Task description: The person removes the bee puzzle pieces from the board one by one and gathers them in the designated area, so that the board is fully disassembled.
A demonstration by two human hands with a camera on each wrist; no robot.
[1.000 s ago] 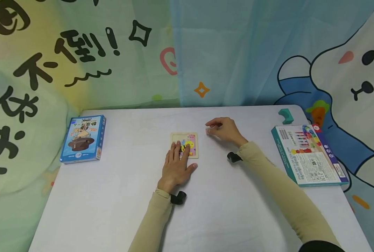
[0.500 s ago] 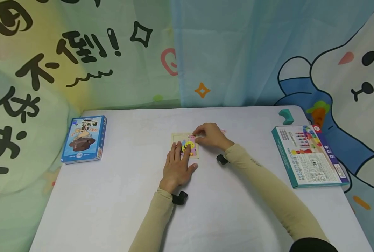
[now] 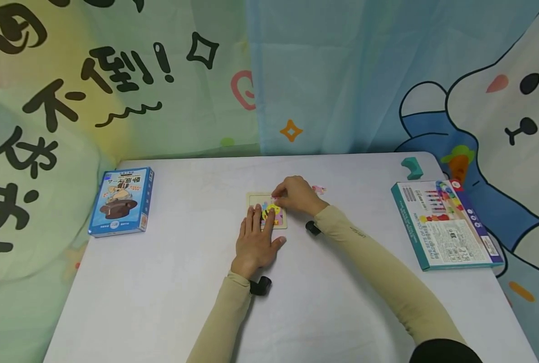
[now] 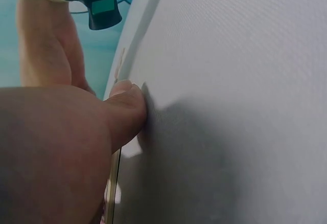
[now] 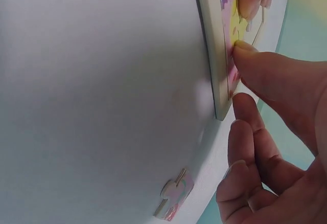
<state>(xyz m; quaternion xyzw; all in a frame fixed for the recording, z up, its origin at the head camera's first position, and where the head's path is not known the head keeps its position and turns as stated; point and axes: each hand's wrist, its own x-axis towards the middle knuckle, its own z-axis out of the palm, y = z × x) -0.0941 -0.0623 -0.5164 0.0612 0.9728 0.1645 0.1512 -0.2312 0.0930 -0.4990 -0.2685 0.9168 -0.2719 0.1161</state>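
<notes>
A small jigsaw puzzle in a pale frame (image 3: 285,220) lies mid-table, with a yellow figure on pink. My left hand (image 3: 254,247) lies flat over its lower left part, fingers straight; in the left wrist view the thumb (image 4: 127,111) rests by the frame's edge. At the puzzle's upper right corner my right hand (image 3: 298,195) pinches a puzzle piece, largely hidden by the fingers. The right wrist view has the thumb (image 5: 250,55) on the printed surface and the index fingertip (image 5: 242,101) beside the frame's corner. A loose pink puzzle piece (image 3: 318,190) lies right of that hand.
A blue box (image 3: 120,201) stands at the table's left side. On the right lies a larger white and teal box (image 3: 446,224), with a green curved block (image 3: 412,168) behind it. A printed curtain (image 3: 323,75) hangs along the table's back edge.
My right hand has moved left from beside the puzzle onto its upper right corner, uncovering the loose pink piece. The left hand stays on the puzzle.
</notes>
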